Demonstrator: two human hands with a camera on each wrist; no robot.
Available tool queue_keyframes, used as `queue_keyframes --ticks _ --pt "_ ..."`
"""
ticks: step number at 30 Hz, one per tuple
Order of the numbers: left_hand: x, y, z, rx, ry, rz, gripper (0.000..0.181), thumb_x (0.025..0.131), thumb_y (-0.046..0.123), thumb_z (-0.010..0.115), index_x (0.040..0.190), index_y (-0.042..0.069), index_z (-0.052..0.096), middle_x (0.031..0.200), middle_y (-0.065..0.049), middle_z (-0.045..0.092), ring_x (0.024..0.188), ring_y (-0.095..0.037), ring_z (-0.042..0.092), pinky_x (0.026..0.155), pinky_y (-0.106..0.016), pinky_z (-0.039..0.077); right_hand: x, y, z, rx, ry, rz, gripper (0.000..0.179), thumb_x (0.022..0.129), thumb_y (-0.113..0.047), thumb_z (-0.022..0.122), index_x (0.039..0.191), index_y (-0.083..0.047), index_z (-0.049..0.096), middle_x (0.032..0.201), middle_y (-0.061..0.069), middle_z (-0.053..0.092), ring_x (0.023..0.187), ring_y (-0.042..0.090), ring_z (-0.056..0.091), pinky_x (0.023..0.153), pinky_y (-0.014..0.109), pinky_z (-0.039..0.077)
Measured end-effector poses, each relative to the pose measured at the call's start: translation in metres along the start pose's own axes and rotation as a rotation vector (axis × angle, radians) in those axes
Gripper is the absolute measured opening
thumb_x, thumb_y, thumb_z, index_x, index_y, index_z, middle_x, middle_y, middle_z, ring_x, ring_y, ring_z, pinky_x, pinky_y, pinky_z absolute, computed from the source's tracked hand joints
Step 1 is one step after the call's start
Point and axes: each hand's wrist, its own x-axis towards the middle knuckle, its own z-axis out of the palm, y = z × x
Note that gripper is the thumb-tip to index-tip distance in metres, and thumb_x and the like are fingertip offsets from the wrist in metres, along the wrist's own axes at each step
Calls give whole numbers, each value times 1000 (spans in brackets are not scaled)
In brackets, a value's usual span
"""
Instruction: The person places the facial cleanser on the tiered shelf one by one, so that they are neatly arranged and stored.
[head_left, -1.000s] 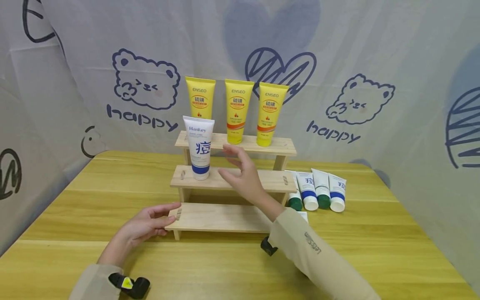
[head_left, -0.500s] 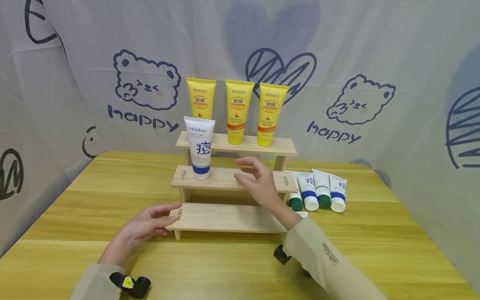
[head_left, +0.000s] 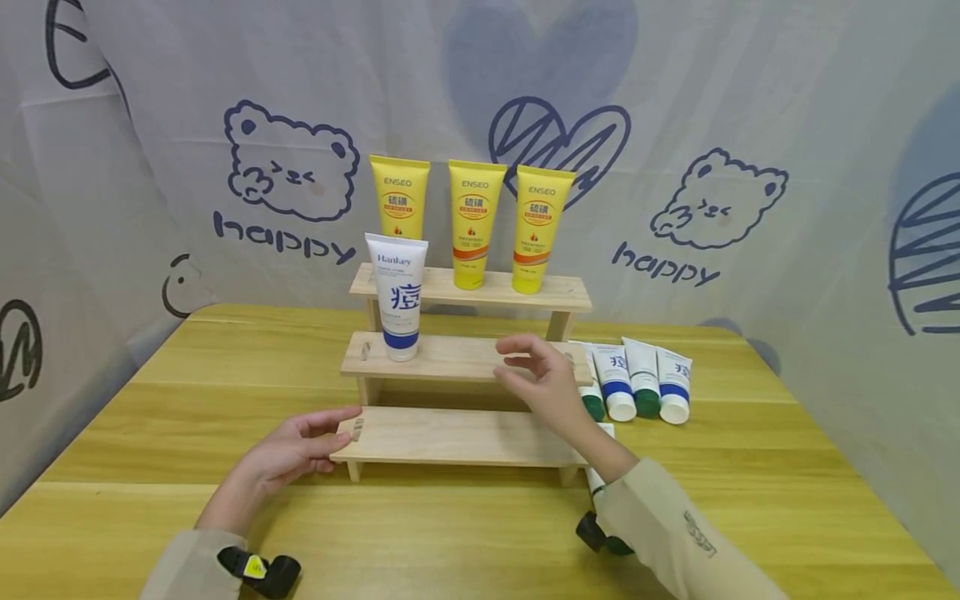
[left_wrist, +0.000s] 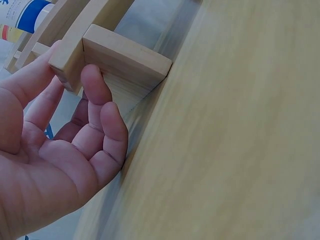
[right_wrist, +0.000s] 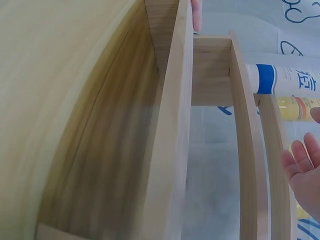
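A three-tier wooden display stand (head_left: 457,433) faces me. My left hand (head_left: 292,446) holds the left end of its lowest shelf; in the left wrist view, thumb and fingers lie about the shelf's corner (left_wrist: 70,55). My right hand (head_left: 547,387) hovers by the right part of the middle shelf, fingers relaxed and slightly bent, nothing in them; the right wrist view catches it only at the edge. Upright on the middle shelf's left side stands a white and blue squeeze tube (head_left: 399,292). Three yellow squeeze tubes (head_left: 474,225) stand along the top shelf, the left one partly hidden.
Right of the stand, several white tubes (head_left: 617,383) with blue bands or green caps lie on the wooden table (head_left: 765,467). Another white tube (head_left: 596,482) lies nearer, mostly behind my right forearm. A printed cloth (head_left: 420,75) hangs behind the table.
My right hand has moved away from the white tube, rightward and a little toward me along the middle shelf. The left hand and the tubes stay in place.
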Motion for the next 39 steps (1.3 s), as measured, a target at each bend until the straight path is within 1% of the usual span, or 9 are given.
queue_keyframes --ticks 4,12,17,20,25,27,30,33,39 --pt "0 0 0 1 2 1 41 88 17 58 128 12 51 111 -6 43 84 -15 45 68 -30 46 -6 -1 -8 17 10 25 23 76 15 61 98 14 54 101 30 53 94 40 51 81 39 46" --pt "0 -1 1 -15 4 1 39 87 17 59 126 15 53 114 -5 41 81 -13 46 67 -29 46 -18 -1 -21 -15 4 48 22 76 14 62 96 12 55 98 22 55 92 35 53 80 36 47" --pt "1 -2 1 -28 2 -3 37 87 16 59 124 19 56 108 -4 44 80 -12 47 67 -28 46 -24 0 -31 -56 -17 37 22 75 15 61 96 12 55 97 22 55 91 29 55 79 34 47" --pt "1 -3 0 -33 1 -4 36 88 16 59 123 20 56 106 -3 45 79 -12 48 66 -28 46 -29 0 -38 -69 -28 30 22 76 16 60 97 12 55 97 25 54 90 27 55 78 35 48" --pt "0 -2 0 -34 5 -5 37 87 16 59 124 19 55 104 -3 46 79 -12 48 66 -28 46 -38 1 -48 -77 -22 23 22 75 17 60 96 12 55 95 27 54 89 17 57 76 30 48" --pt "0 -2 0 -34 6 -5 37 87 16 59 125 19 55 104 -3 47 79 -12 49 66 -28 46 -41 2 -52 -72 -12 14 22 74 19 59 95 12 55 94 26 55 88 13 57 74 27 48" --pt "0 -3 0 -34 6 -6 38 88 16 59 125 19 55 105 -3 46 79 -12 49 66 -28 46 -47 4 -57 -56 -4 -9 22 73 21 59 93 14 54 93 19 57 87 14 57 73 24 48" --pt "0 -3 0 -31 6 -7 38 88 16 58 125 19 54 105 -3 45 79 -12 48 66 -28 46 -54 4 -64 -37 0 -12 21 74 20 59 93 15 53 94 14 58 88 16 57 73 23 48" --pt "1 -3 0 -27 8 -5 39 88 16 59 126 18 53 106 -3 45 80 -12 48 66 -28 46 -68 8 -76 -12 15 22 19 73 22 57 91 18 52 91 15 59 87 13 57 71 22 48"
